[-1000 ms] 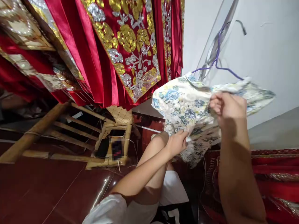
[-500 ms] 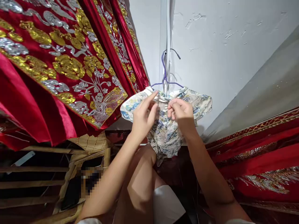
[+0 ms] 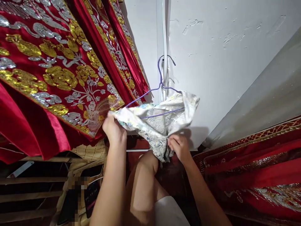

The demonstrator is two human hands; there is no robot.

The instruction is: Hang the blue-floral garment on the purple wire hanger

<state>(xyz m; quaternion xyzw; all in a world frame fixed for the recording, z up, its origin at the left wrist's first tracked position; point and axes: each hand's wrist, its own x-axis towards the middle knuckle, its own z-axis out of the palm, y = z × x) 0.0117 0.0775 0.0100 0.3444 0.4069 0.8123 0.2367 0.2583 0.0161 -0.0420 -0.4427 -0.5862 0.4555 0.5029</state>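
Observation:
A white shirt (image 3: 152,138) with a blue floral print hangs partly off a purple wire hanger (image 3: 160,84). The hanger's hook catches on a pale strip running down the wall. My left hand (image 3: 114,127) is closed on the shirt's left shoulder, pulled out to the left. My right hand (image 3: 179,146) grips the front edge of the shirt lower down. The neck gapes wide, showing the inside and the hanger's lower bar. The hanger's right arm is still inside the shirt's right shoulder, while its left arm lies bare.
Red cloth (image 3: 61,69) with gold and silver sequins hangs on the left. More red embroidered cloth (image 3: 258,163) lies at the right. A bamboo seat (image 3: 33,185) at lower left bears phones (image 3: 91,197). Behind is a white wall (image 3: 211,56).
Both hands have taken hold of the shirt. My left hand has pulled its left shoulder off the hanger to the left; my right hand has moved down, and the neck has opened wide.

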